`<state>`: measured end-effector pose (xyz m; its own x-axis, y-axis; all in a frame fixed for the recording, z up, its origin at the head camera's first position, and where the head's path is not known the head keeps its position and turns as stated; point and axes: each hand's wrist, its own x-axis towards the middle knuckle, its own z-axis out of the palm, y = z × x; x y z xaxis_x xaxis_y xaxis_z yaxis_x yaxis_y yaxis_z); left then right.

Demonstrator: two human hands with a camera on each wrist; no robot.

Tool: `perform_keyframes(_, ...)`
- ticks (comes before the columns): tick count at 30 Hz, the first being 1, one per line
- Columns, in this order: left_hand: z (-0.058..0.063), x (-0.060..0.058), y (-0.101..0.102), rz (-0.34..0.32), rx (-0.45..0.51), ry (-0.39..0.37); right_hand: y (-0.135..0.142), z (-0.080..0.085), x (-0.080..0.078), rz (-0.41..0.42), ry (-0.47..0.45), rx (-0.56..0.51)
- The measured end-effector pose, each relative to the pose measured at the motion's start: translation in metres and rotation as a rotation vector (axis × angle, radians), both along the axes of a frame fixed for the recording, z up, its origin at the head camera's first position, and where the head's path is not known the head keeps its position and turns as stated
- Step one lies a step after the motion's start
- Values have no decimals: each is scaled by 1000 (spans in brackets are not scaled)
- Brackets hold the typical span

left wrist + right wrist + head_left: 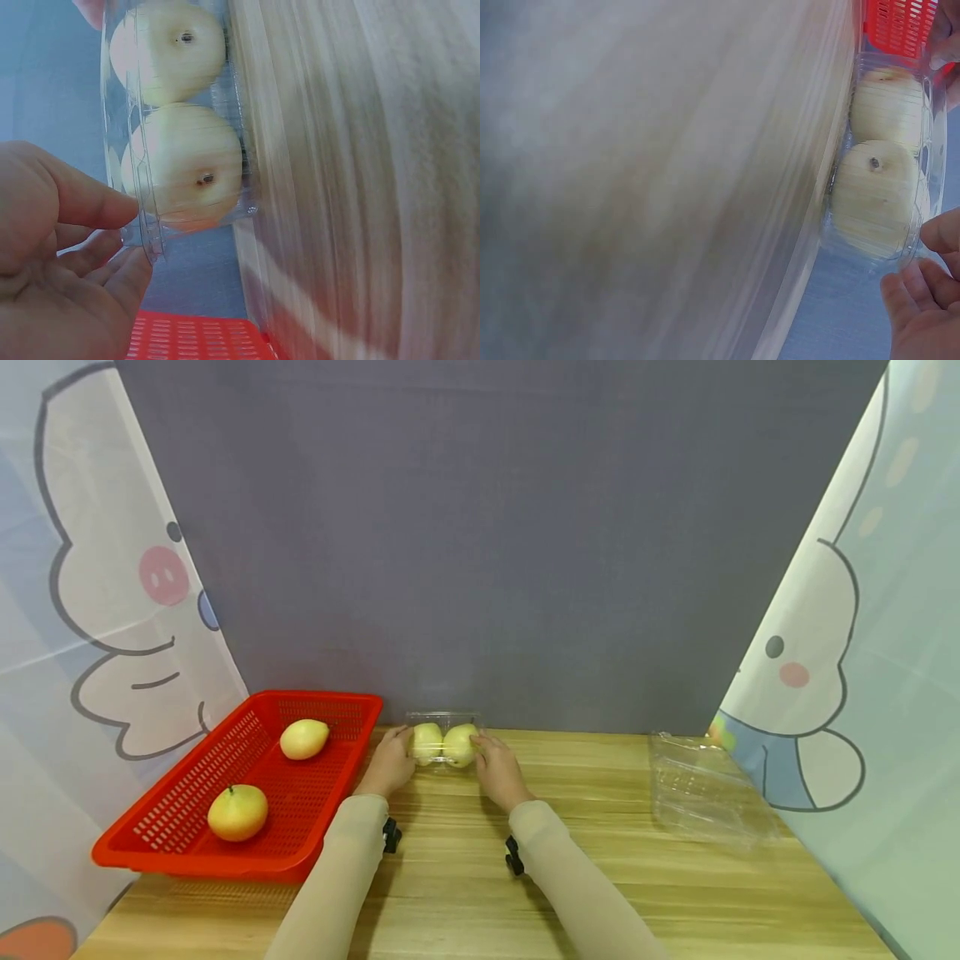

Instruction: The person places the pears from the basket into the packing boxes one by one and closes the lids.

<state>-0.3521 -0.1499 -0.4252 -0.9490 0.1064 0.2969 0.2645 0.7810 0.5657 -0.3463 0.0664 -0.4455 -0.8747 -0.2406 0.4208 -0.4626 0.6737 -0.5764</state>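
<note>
A clear plastic clamshell box (444, 760) with yellow pears inside stands at the far side of the wooden table. In the left wrist view, two pears (184, 161) show side by side through its wall. My left hand (392, 762) holds the box's left end, its thumb and fingers pinching the rim corner. At the opposite end my right hand (501, 770) grips the rim between thumb and fingers, as the right wrist view shows at the box corner (907, 251). Whether the lid is fully fastened cannot be made out.
A red perforated basket (300, 864) sits on the left, holding one pear (304, 740) near its back and another pear (237, 812) near its front. More clear plastic boxes (701, 793) lie at the table's right. A grey curtain (480, 568) hangs behind the table.
</note>
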Motion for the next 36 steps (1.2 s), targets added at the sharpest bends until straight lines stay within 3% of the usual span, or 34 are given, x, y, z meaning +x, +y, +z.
perform_keyframes(8, 3, 2, 2, 2, -16, -18, 3, 2, -2, 44, -84, -50)
perform_keyframes(18, 4, 9, 5, -27, -38, -35, 17, 1, 3, 169, -111, -13)
perform_keyframes(29, 12, 18, 7, -59, -65, -41, 32, 8, 8, 113, -110, -55)
perform_keyframes(36, 17, 25, 9, -88, -70, -64, 42, 15, 16, 126, -107, -58)
